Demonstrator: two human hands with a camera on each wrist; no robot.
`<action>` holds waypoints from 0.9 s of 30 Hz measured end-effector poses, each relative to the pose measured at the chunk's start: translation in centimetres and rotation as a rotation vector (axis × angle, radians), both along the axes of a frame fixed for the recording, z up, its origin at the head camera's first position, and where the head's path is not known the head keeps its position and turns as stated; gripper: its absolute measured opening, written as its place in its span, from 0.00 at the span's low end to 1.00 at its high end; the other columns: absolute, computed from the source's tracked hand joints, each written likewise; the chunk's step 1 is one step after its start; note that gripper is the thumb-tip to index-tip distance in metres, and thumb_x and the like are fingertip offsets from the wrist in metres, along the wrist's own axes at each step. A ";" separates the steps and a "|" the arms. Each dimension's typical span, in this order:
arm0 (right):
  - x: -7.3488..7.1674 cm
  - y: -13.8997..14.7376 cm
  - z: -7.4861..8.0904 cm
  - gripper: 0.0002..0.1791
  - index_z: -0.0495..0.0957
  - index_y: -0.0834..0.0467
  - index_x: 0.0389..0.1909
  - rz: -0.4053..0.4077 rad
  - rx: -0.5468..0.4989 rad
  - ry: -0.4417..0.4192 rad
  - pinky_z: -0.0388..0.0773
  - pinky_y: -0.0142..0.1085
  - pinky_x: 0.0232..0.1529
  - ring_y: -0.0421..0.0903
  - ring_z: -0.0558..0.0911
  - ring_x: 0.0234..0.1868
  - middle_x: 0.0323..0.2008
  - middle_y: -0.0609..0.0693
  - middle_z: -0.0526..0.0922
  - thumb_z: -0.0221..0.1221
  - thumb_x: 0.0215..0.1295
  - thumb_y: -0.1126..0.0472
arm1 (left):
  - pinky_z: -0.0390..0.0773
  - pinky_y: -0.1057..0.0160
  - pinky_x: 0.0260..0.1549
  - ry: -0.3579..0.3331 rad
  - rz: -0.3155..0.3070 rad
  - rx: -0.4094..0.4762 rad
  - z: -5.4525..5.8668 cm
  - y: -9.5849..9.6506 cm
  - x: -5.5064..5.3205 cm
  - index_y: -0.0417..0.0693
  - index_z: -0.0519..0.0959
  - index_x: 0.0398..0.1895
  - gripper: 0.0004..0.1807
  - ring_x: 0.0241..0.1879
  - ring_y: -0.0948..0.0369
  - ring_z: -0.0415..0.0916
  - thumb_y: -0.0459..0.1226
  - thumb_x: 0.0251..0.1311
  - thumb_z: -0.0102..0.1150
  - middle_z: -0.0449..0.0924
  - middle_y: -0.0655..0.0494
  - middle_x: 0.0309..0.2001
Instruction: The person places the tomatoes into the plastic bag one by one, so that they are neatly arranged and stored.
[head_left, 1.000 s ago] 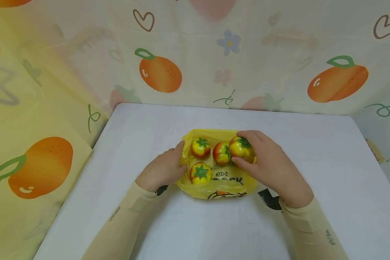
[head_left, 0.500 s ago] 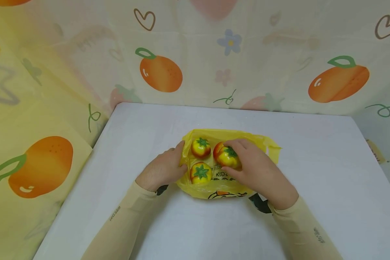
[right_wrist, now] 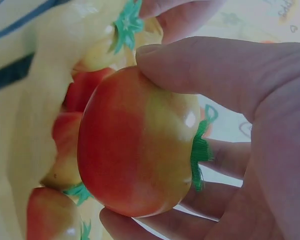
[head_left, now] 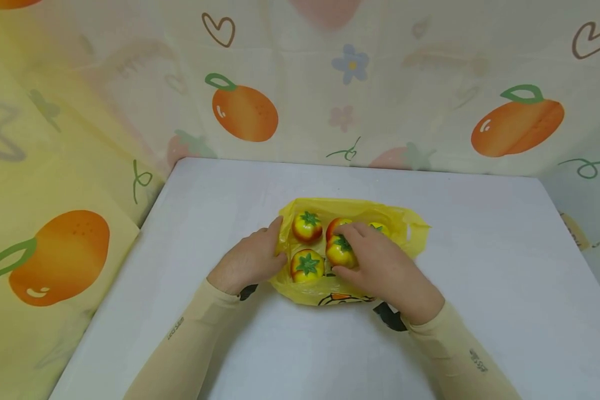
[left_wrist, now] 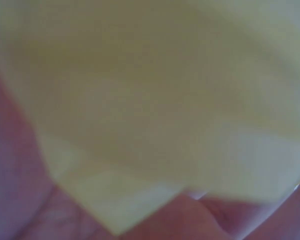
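A yellow plastic bag [head_left: 325, 297] lies spread in the head view, with several red-and-yellow toy tomatoes on it. My left hand [head_left: 252, 256] grips the bag's left edge; the left wrist view is filled by blurred yellow plastic [left_wrist: 155, 110] against the fingers. Over the bag's middle, my right hand [head_left: 387, 266] holds a tomato [right_wrist: 135, 145] between thumb and fingers. To its left lie an upper tomato [head_left: 307, 227] and a lower tomato [head_left: 308, 265]. Behind the right hand, another tomato [head_left: 336, 224] and one more tomato [head_left: 379, 227] are partly hidden.
The bag rests on a white table [head_left: 300, 355]. A patterned curtain [head_left: 405, 72] with printed oranges hangs behind the table and along its left side. A bag handle [head_left: 419, 233] sticks out to the right.
My right hand has moved left and toward me with the held tomato, from the bag's right side to its middle. The right handle and a tomato there now show. My left hand stays put.
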State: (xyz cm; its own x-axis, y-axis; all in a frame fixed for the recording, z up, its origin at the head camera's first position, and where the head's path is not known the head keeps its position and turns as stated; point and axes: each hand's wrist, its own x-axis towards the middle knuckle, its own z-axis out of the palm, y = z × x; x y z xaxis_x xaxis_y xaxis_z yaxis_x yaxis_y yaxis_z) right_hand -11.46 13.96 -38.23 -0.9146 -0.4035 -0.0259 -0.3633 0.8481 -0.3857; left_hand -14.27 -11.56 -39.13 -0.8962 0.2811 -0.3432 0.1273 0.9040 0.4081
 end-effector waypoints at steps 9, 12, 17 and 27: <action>0.1 -0.5 -0.6 0.34 0.70 0.50 0.63 0.018 0.009 -0.012 0.81 0.43 0.53 0.46 0.78 0.48 0.54 0.47 0.76 0.69 0.59 0.44 | 0.74 0.46 0.61 -0.002 -0.008 0.001 0.0 -0.1 -0.1 0.42 0.46 0.81 0.43 0.61 0.48 0.75 0.43 0.67 0.50 0.72 0.39 0.68; 0.1 -0.5 -0.7 0.33 0.70 0.49 0.62 0.026 0.010 -0.018 0.80 0.42 0.53 0.45 0.78 0.47 0.54 0.47 0.76 0.69 0.58 0.44 | 0.74 0.46 0.61 -0.006 -0.008 0.003 0.0 -0.2 -0.1 0.43 0.45 0.81 0.43 0.61 0.49 0.75 0.44 0.67 0.50 0.72 0.39 0.68; 0.2 -0.5 -0.7 0.32 0.71 0.50 0.61 0.036 0.008 -0.023 0.80 0.41 0.51 0.44 0.77 0.45 0.51 0.46 0.76 0.69 0.58 0.44 | 0.74 0.46 0.62 -0.009 -0.007 0.003 0.0 -0.1 -0.1 0.43 0.45 0.81 0.44 0.62 0.49 0.74 0.44 0.67 0.50 0.71 0.40 0.68; 0.4 -0.6 -0.7 0.33 0.71 0.50 0.61 0.053 0.016 -0.043 0.80 0.40 0.50 0.44 0.76 0.44 0.50 0.46 0.76 0.70 0.58 0.44 | 0.75 0.46 0.61 -0.004 -0.011 0.008 0.0 0.0 0.0 0.43 0.45 0.81 0.44 0.60 0.49 0.75 0.43 0.67 0.51 0.72 0.39 0.68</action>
State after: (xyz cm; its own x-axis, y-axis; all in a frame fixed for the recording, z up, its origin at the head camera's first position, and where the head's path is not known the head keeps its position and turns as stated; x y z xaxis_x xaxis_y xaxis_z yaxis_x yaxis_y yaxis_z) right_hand -11.06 13.40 -38.98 -0.8896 -0.4510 -0.0715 -0.3916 0.8340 -0.3887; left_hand -14.30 -11.58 -39.10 -0.8918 0.2937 -0.3442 0.1357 0.8992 0.4159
